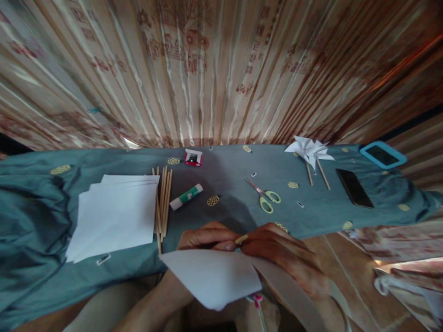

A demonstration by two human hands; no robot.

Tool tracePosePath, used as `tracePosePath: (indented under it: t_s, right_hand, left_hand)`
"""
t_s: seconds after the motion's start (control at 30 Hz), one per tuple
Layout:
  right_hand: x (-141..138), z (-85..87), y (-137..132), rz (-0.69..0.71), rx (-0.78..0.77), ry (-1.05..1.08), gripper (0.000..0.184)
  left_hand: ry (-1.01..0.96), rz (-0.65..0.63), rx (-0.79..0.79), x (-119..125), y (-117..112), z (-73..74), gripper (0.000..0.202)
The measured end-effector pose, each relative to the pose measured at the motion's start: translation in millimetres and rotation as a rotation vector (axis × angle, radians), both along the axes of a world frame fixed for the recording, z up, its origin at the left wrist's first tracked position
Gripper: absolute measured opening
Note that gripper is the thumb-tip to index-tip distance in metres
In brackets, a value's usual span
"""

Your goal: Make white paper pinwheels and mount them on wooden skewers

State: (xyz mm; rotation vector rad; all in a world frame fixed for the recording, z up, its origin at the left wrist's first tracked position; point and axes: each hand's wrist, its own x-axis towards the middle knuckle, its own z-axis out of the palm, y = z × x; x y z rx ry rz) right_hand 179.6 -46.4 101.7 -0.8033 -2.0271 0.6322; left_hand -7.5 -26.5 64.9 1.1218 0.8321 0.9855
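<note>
Close to my body, both hands are closed around a white paper pinwheel [218,279] with broad curved blades. The light tip of a wooden stick [241,239] shows between my fingers; the rest of it is hidden. My left hand [207,237] has its thumb and fingers pressed together at the stick, behind the paper's upper edge. Curled over the paper from the other side, my right hand [285,253] meets the left at the stick tip. The exact contact of the fingertips is covered by the hands.
A stack of white paper [117,216] lies left, beside several wooden sticks [164,203]. A glue stick [186,197], a small red box [193,157] and scissors [265,196] lie mid-table. Finished pinwheels [309,150], a phone [355,188] and a blue-framed device [383,155] are right.
</note>
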Motion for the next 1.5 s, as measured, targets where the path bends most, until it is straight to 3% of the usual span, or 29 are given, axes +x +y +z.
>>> tracePosePath:
  t_s: [0.47, 1.2, 1.5]
  right_hand:
    - [-4, -3.3, 2, -0.055, 0.065, 0.013, 0.018]
    - [-5, -11.9, 3, -0.027, -0.009, 0.056, 0.016]
    - [-9, -7.8, 4, -0.064, -0.022, 0.064, 0.016]
  left_hand:
    - [0.026, -0.046, 0.037, -9, 3, 2.6, 0.017]
    - [0.059, -0.023, 0.021, -11, 3, 0.4, 0.02]
    - [0.017, -0.032, -0.028, -14, 0, -2.5, 0.018]
